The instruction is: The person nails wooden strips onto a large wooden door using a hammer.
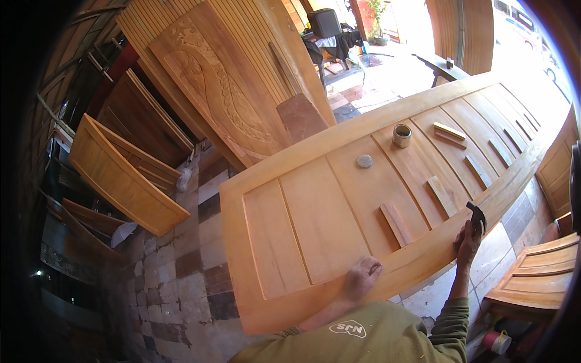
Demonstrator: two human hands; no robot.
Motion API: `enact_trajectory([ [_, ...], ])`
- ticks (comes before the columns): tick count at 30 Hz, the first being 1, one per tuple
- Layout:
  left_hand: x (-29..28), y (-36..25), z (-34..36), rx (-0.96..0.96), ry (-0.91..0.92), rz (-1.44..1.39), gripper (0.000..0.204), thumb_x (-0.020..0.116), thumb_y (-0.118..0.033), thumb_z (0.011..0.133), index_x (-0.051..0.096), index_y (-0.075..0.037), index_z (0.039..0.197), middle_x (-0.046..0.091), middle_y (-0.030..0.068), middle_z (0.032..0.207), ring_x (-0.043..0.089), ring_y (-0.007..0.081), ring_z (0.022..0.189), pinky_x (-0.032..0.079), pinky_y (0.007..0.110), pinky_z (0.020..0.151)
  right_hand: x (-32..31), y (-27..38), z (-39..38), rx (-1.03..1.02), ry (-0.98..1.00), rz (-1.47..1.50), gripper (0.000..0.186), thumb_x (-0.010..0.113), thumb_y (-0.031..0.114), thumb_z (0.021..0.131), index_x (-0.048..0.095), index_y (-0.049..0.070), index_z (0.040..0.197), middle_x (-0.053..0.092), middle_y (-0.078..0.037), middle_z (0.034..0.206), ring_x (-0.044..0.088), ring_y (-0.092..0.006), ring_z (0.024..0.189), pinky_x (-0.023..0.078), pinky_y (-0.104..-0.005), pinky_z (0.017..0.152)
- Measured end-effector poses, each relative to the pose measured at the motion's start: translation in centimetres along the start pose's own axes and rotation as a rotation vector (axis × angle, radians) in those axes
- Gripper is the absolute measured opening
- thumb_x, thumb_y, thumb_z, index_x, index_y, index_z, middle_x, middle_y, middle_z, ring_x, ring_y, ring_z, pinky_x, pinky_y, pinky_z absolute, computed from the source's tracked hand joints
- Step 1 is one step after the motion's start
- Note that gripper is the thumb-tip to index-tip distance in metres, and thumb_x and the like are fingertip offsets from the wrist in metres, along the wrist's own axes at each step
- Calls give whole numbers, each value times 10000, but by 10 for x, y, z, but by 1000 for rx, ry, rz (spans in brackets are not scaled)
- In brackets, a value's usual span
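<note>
The left hand (361, 277) pins something small on the pale wooden door (315, 218); the right hand (468, 237) grips a dark-headed hammer (477, 215), seemingly nailing, a strike beside the left fingers due next.

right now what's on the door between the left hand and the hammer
One short wood strip on the door, between left hand and hammer, in the head view.

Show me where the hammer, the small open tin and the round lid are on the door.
hammer (477, 216), head view, on its dark metal head.
small open tin (401, 135), head view, on its side wall.
round lid (365, 161), head view, on its flat top.
</note>
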State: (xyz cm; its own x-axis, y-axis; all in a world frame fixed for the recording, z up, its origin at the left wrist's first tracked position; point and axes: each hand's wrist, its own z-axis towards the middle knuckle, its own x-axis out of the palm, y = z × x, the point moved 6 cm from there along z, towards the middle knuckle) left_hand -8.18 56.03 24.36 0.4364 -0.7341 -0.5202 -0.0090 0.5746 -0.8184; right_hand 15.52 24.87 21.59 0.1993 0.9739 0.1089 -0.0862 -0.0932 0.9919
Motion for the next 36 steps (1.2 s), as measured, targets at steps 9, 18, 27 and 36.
enact_trajectory([
  [9,1,-2,-2,15,-12,-18,173,792,-129,961,646,-71,1033,680,117,899,703,281,768,579,413,675,-5,-6,3,30,11,34,154,653,229,1096,574,97,1090,537,14,758,514,-81,538,434,-259,472],
  [18,5,9,-7,17,-12,11,173,793,-145,968,658,-53,1022,692,158,896,709,311,767,575,418,675,-9,-9,2,35,-18,-31,195,653,298,1097,587,151,988,479,71,697,463,-46,524,374,-243,446],
  [27,6,37,-5,-308,-28,-202,62,801,-75,982,770,-39,1022,720,12,847,621,65,680,528,237,600,15,0,1,79,-25,34,157,693,232,1070,615,103,1110,533,53,687,505,-70,513,417,-260,452],
  [36,8,23,23,-305,-31,-343,128,790,-126,998,780,-11,1054,760,31,888,656,85,705,563,262,621,-1,4,0,92,77,106,227,708,237,1068,603,56,1156,578,-14,743,565,-112,561,471,-289,508],
])
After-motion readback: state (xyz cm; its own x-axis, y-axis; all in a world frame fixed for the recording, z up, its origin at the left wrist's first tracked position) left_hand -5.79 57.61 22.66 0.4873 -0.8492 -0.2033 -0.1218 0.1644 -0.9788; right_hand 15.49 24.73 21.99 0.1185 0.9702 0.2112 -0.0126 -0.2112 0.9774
